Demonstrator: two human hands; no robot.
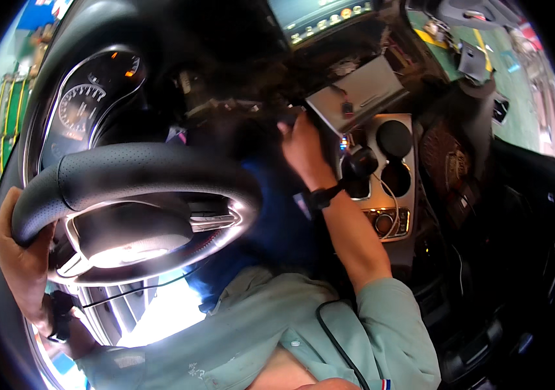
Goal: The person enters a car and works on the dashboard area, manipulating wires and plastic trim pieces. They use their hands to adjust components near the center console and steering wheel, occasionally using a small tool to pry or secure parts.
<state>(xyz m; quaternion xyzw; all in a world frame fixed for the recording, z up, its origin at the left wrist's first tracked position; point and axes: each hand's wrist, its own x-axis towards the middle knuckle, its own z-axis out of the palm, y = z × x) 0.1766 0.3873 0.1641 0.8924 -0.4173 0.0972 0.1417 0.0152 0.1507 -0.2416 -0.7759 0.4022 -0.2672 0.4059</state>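
Observation:
My left hand (21,263) is wrapped round the left side of the black steering wheel (141,170), with a dark band on that wrist. My right arm reaches forward, past the left side of the centre console (407,149), to the opened-up lower dashboard. There my right hand (304,148) has its fingers curled in at a dark spot; what they hold, if anything, I cannot make out. A grey panel (358,94) lies tilted just right of that hand, with a small dark connector (347,109) on it. My right wrist also wears a dark band.
Behind the wheel is a lit instrument cluster (86,107). A lit screen (319,19) stands above the dashboard. The console has round cup holders (395,179), a gear lever (360,161), a control knob (384,225) and a loose pale cable (395,201).

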